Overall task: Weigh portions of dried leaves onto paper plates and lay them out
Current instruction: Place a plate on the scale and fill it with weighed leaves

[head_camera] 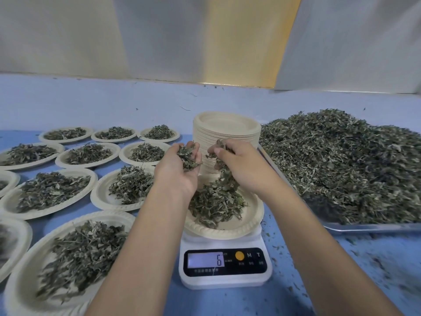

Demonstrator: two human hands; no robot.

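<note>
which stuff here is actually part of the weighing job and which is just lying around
Job: white digital scale; beige paper plate on it; silver tray heaped with dried green leaves; tall stack of empty beige plates; filled plates at left; left hand and right hand, both holding leaves.
Lying about: loose leaf crumbs on the blue tabletop.

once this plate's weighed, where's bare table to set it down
Bare table runs behind the back row of filled plates, up to the wall, left of the plate stack. A crumb-strewn patch lies right of the scale, in front of the tray of dried leaves. Left of the scale plates sit nearly rim to rim.
</note>
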